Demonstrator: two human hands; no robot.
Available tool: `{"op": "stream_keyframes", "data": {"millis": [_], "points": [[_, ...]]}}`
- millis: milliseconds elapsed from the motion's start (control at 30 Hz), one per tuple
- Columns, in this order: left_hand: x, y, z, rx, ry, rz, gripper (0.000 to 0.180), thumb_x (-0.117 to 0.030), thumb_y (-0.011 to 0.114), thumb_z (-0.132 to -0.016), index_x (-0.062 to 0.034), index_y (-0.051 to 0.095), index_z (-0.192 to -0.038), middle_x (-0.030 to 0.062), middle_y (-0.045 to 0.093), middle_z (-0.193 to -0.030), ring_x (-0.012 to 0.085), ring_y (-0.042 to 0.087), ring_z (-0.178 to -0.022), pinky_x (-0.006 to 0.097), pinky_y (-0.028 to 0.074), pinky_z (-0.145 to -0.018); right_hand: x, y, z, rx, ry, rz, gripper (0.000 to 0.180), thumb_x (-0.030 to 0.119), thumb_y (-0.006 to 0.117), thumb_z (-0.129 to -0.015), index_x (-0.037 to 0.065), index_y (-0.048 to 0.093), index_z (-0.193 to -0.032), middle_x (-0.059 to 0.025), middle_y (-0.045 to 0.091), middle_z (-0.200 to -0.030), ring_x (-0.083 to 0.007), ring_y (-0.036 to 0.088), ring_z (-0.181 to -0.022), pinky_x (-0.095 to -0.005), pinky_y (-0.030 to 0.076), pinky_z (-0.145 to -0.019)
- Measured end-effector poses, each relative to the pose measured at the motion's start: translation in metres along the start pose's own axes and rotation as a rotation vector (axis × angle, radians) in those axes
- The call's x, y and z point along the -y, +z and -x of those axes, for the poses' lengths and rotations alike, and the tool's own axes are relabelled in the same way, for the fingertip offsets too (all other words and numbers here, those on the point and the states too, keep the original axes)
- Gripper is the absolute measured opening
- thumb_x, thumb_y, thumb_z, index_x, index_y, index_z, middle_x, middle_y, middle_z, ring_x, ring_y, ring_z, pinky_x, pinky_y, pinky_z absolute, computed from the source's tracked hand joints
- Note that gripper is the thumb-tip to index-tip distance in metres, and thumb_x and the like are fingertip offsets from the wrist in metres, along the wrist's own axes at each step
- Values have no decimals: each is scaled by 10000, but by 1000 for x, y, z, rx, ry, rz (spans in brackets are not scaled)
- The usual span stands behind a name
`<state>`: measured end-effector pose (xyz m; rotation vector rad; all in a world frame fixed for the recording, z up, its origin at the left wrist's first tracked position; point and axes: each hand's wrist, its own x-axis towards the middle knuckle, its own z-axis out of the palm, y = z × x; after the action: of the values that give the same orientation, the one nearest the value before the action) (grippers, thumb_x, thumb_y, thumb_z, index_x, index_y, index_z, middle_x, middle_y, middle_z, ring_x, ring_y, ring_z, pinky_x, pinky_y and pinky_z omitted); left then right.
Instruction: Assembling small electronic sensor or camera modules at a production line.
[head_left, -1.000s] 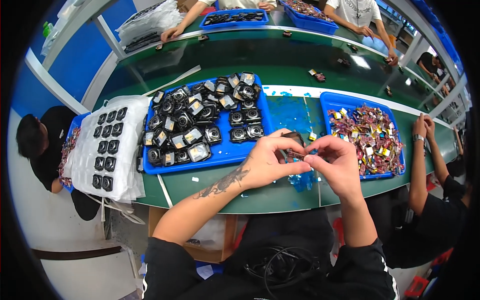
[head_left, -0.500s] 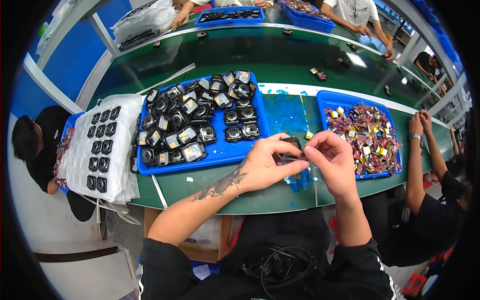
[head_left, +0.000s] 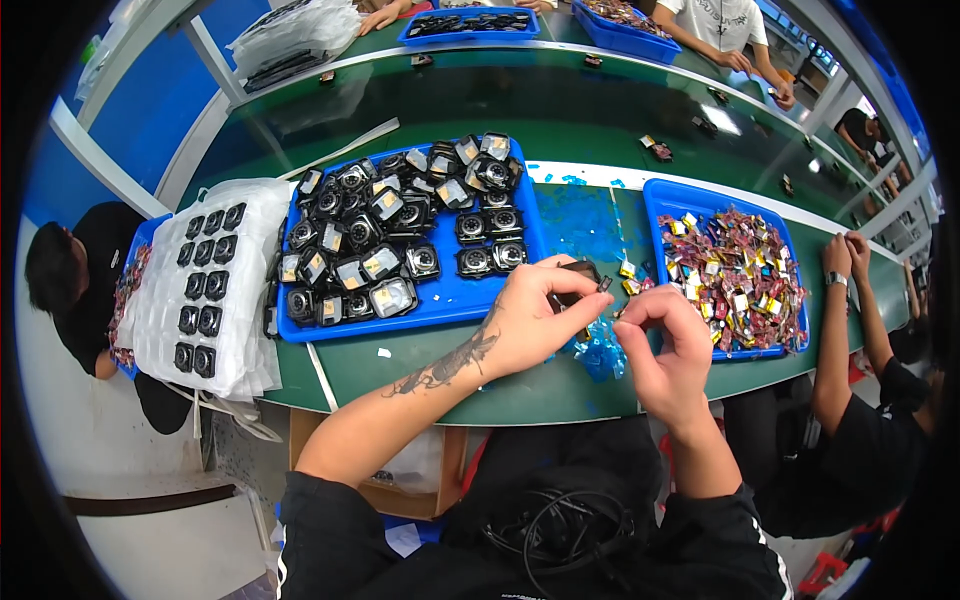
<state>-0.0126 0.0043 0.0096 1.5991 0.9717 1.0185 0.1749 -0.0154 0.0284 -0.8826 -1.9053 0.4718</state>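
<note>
My left hand (head_left: 535,318) is closed around a small black square device (head_left: 574,278), held just above the green table's near edge. My right hand (head_left: 668,340) sits close beside it on the right, thumb and fingertips pinched at the device's right side on something too small to make out. Under both hands lies a heap of crumpled blue film scraps (head_left: 600,355). A blue tray (head_left: 420,315) with several black camera-like devices lies to the left of my hands. Another blue tray (head_left: 660,196) full of small colourful packets sits to the right.
A stack of white foam sheets (head_left: 215,285) holding black devices rests at the far left. A person's forearms (head_left: 838,330) lean on the table at the right. Another person in black (head_left: 75,290) sits at the left. More trays and hands are across the table.
My hands have stayed together over the blue scraps. My right fingers have shifted slightly along the device's right side; the view has tilted a little.
</note>
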Motion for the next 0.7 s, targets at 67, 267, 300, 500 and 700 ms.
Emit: {"op": "stream_keyframes", "data": {"millis": [67, 267, 300, 500, 700], "points": [[0, 0, 1, -31, -27, 113, 152, -121, 679, -872, 22, 710, -913, 43, 628, -844, 67, 565, -683, 226, 457, -628, 4, -3, 2, 71, 166, 3, 96, -53, 665, -783, 12, 639, -848, -71, 616, -820, -159, 577, -672, -263, 445, -550], [-3, 2, 3, 99, -79, 339, 181, -158, 682, -887, 17, 711, -921, 22, 614, -833, 58, 580, -692, 221, 441, -589, -9, -8, 2, 61, 319, -190, 236, 9, 655, -840, 25, 682, -1074, -54, 626, -858, -95, 550, -675, -217, 433, -580], [-2, 0, 2, 104, -79, 339, 181, -158, 682, -887, 17, 711, -921, 22, 614, -833, 58, 580, -692, 221, 441, -589, -7, -9, -5, 120, 225, -112, 253, 14, 661, -839, 24, 679, -1091, -53, 625, -847, -92, 545, -676, -216, 433, -584], [1, -4, -2, -37, -1, 227, 169, -140, 678, -886, 26, 706, -903, 26, 611, -829, 59, 586, -689, 216, 447, -598, 5, -19, -10, 329, 334, 77, 548, 21, 736, -754, 85, 580, -1275, -87, 579, -992, -181, 570, -799, -308, 491, -702], [1, -5, -3, -52, 4, 220, 166, -138, 687, -879, 26, 700, -905, 22, 607, -838, 61, 585, -693, 212, 450, -606, -6, -25, -13, 319, 260, 166, 496, 43, 750, -748, 87, 615, -1223, -95, 590, -950, -200, 577, -768, -318, 492, -716]]}}
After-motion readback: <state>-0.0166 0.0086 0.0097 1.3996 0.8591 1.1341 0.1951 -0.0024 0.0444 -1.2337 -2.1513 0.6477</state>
